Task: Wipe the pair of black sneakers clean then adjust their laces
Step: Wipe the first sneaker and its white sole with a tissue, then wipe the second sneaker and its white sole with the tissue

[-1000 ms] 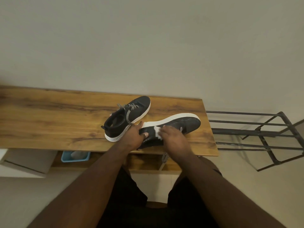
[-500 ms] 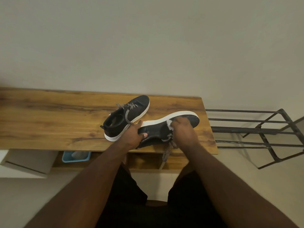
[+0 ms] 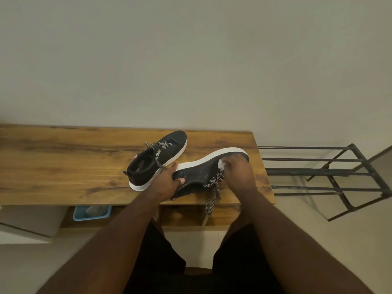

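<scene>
Two black sneakers with white soles lie on a wooden table. The far sneaker stands upright, toe pointing away. The near sneaker is tipped on its side, white sole facing away, its black-and-white laces hanging over the table's front edge. My left hand grips its heel end, thumb on the upper. My right hand presses a small white wipe against the upper near the toe; most of the wipe is hidden under my fingers.
A black metal rack stands right of the table. Under the table, a blue tray sits on a lower shelf, with a white box at the left. A plain wall rises behind.
My right hand has slid the wipe along the near sneaker from the heel area toward the toe. My left hand has kept its grip on the heel end.
</scene>
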